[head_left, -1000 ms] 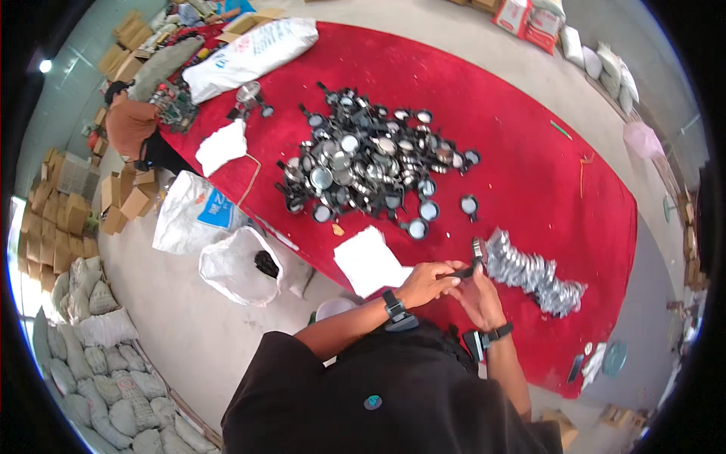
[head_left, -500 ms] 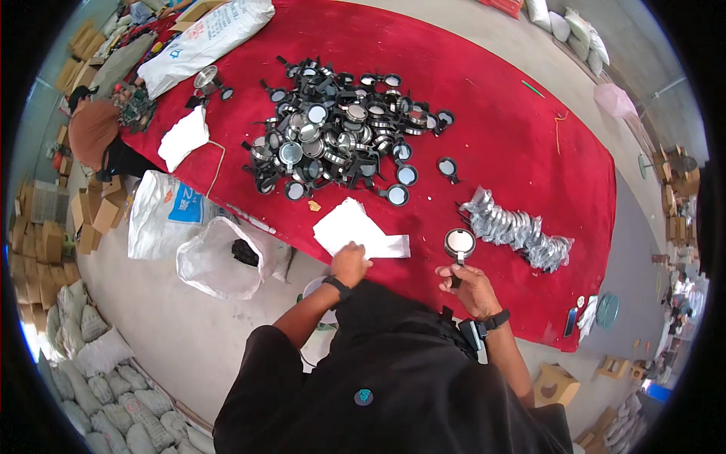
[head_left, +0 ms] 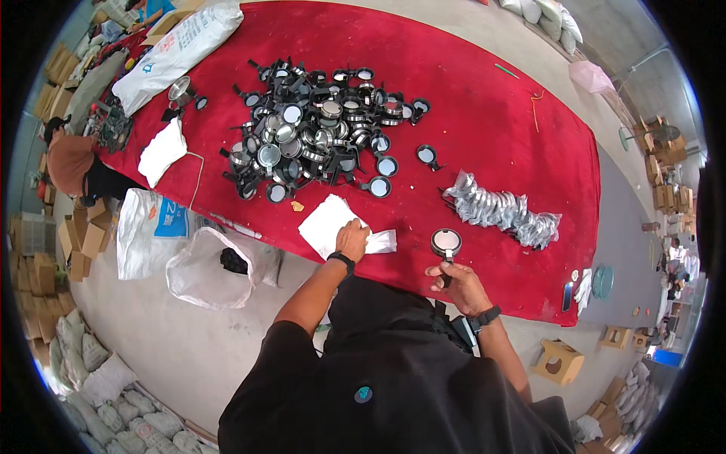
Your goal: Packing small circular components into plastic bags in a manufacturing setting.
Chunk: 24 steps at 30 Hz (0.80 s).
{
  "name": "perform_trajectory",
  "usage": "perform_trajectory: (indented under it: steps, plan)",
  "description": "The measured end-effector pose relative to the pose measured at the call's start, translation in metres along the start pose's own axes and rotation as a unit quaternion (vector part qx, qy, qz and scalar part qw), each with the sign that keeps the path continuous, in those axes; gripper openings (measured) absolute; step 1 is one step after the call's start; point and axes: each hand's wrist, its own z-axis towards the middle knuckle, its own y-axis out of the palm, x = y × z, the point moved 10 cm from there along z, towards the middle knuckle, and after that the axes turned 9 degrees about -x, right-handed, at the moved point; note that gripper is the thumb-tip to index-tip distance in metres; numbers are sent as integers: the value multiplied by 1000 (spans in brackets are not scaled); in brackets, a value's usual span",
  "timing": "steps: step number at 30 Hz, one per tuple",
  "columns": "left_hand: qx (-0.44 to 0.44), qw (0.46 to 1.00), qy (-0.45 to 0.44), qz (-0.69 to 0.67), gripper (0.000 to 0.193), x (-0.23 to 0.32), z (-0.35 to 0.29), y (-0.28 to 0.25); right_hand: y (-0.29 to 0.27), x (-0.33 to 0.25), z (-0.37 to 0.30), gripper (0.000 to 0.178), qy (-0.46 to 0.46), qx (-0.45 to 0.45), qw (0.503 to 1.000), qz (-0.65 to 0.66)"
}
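Observation:
My right hand (head_left: pixel 463 286) grips the black stem of a round mirror (head_left: pixel 446 242) with a metal rim, held upright near the table's front edge, its pale face showing. My left hand (head_left: pixel 351 240) lies on a stack of thin white bags or sheets (head_left: pixel 321 225), fingers forward and resting on top; the fingertips are too small to make out well. A narrow white strip (head_left: pixel 384 242) sticks out to the right of that hand. Beyond it spreads a heap of similar round mirrors (head_left: pixel 310 136) with black stems. To the right lies a row of mirrors wrapped in clear plastic (head_left: pixel 503 210).
A red cloth covers the table (head_left: pixel 484 98). A single mirror (head_left: pixel 426 154) lies apart from the heap. At left are a white cloth-like stack (head_left: pixel 162 151), a big white sack (head_left: pixel 181 57) and an open white bag (head_left: pixel 200 280) on the floor. A phone (head_left: pixel 567 296) sits at the right corner.
My left hand has moved from the stack's lower edge up onto it. My right hand still holds the mirror upright. The whole view has shifted slightly.

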Motion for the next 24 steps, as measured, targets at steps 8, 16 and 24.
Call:
perform_trajectory:
  steps: [8,16,24]
  plan:
    - [-26,926,-39,-375,13,0,6,-60,-17,-23,1,37,-78,-13,997,21]
    - [-102,569,39,-815,29,65,4,-155,-4,-48,44,42,-99,-75,992,-38]
    - [-26,740,56,-670,24,91,1,-193,85,-58,84,37,-119,-275,947,120]
